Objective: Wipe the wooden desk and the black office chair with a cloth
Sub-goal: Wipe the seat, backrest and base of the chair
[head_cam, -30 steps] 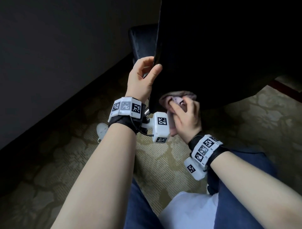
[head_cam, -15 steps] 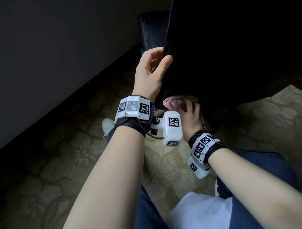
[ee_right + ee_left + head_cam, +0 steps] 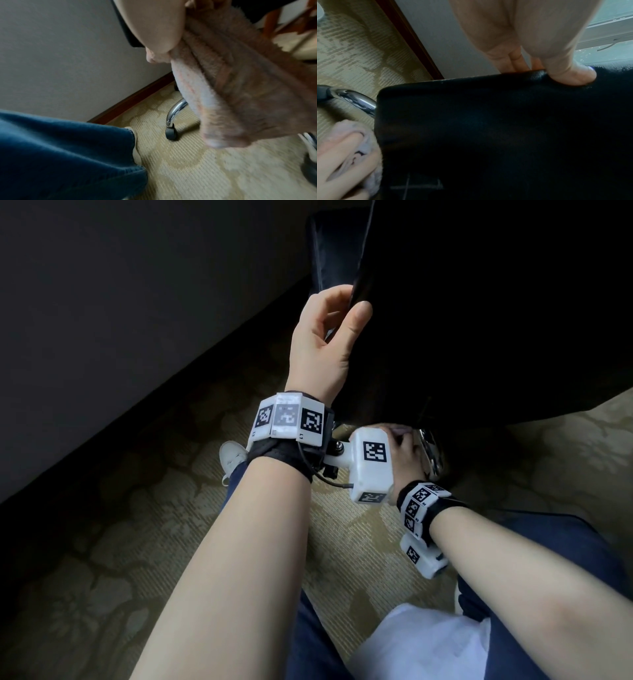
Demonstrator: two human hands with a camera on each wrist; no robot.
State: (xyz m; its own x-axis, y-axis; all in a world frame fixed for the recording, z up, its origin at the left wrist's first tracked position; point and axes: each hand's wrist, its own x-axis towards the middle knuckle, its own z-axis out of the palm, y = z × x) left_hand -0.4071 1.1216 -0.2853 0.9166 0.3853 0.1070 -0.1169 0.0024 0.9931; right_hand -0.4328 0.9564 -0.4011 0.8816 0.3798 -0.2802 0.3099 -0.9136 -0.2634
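Note:
The black office chair (image 3: 479, 302) fills the upper right of the head view, its back panel (image 3: 488, 128) turned toward me. My left hand (image 3: 329, 337) grips the panel's left edge, thumb (image 3: 570, 75) pressed on the front and fingers curled behind. My right hand (image 3: 407, 453) is low, under the panel's bottom edge, mostly hidden behind the left wrist camera. It holds a bunched pinkish fleece cloth (image 3: 240, 88) against the panel's lower corner (image 3: 359, 142).
Patterned beige carpet (image 3: 154, 542) covers the floor, and a grey wall with a dark baseboard (image 3: 133, 100) runs at the left. A chrome chair leg with a caster (image 3: 171, 121) stands below the cloth. My blue-jeaned legs (image 3: 548, 559) and white shoe (image 3: 231, 455) are close by.
My right hand with the cloth has slid down the chair back to its bottom edge. The left hand keeps its grip on the panel's edge; my head has moved closer.

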